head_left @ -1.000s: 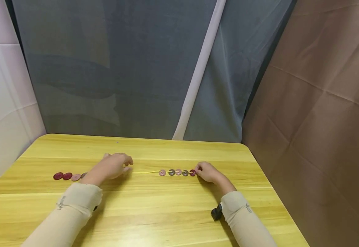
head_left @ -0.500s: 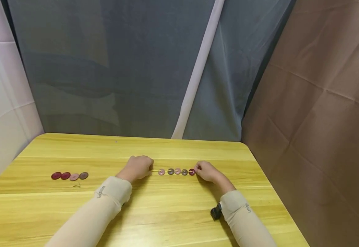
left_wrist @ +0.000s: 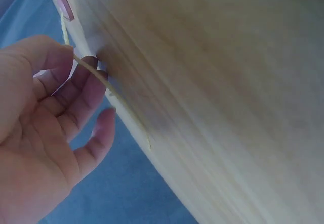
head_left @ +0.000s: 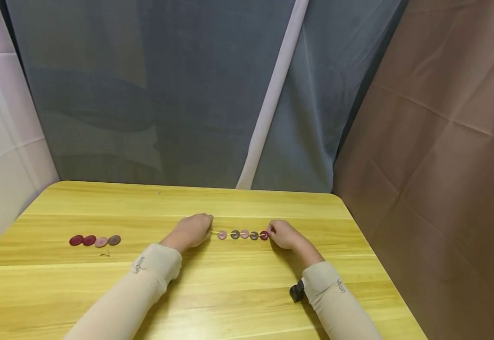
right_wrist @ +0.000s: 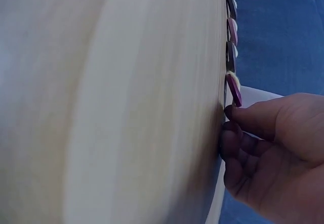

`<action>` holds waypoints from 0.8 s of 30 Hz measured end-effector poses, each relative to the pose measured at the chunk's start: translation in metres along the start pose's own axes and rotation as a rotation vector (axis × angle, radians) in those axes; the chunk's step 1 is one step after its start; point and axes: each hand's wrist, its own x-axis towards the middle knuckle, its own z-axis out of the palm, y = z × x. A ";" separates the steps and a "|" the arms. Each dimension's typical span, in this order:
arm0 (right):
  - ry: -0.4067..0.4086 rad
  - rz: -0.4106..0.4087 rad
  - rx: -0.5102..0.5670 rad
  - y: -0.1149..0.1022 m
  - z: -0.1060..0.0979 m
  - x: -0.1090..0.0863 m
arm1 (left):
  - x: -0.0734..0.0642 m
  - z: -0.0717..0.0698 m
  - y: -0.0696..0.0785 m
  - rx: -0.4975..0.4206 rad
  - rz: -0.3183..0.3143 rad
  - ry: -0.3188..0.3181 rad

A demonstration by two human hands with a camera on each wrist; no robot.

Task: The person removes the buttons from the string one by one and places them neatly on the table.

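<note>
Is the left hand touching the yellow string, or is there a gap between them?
Touching. In the left wrist view the yellow string lies across the fingers of the left hand, which curl around it.

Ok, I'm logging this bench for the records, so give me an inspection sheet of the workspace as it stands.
Surface: yellow wooden table.
Job's things: five discs threaded on a yellow cord.
Clutter: four loose discs at the left.
Grippers: left hand pinches the cord; right hand touches the end disc.
Cables: nothing seen.
Surroundings: grey curtain, brown sheet.
</note>
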 end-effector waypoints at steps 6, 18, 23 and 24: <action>0.005 -0.032 -0.049 -0.003 -0.003 -0.001 | -0.003 -0.001 -0.001 -0.098 0.041 -0.005; 0.006 0.042 -0.254 -0.016 -0.004 -0.006 | -0.004 0.002 -0.003 -0.163 0.072 0.019; 0.058 0.057 -0.340 -0.029 -0.010 -0.010 | -0.004 0.001 -0.003 -0.148 0.092 0.038; 0.062 0.051 -0.338 -0.032 -0.011 -0.009 | -0.004 0.001 -0.003 -0.150 0.091 0.038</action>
